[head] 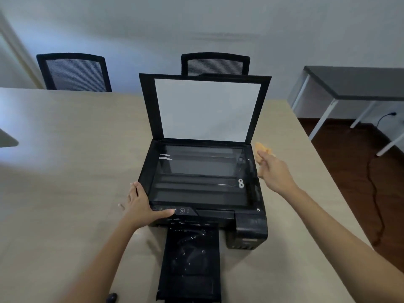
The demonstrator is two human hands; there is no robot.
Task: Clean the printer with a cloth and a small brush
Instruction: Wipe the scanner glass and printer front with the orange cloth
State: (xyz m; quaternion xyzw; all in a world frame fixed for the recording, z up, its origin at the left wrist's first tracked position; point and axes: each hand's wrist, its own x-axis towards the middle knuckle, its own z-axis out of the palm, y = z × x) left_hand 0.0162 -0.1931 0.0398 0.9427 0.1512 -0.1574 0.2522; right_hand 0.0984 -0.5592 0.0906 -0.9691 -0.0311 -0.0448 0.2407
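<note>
A black printer [251,228] stands on a light wooden table [65,171], its scanner lid [205,108] raised upright and the glass bed [201,176] exposed. Its dusty output tray [190,259] is pulled out toward me. My left hand [142,204] lies flat against the printer's front left corner, thumb on the control panel. My right hand [273,169] hovers just off the printer's right side and grips an orange cloth [261,148]. No brush is visible.
Two black mesh chairs [74,71] [215,63] stand behind the table. A dark desk with white legs [354,88] is at the right over a brown floor with a black cable [376,193]. A small dark object [111,298] lies at the table's near edge.
</note>
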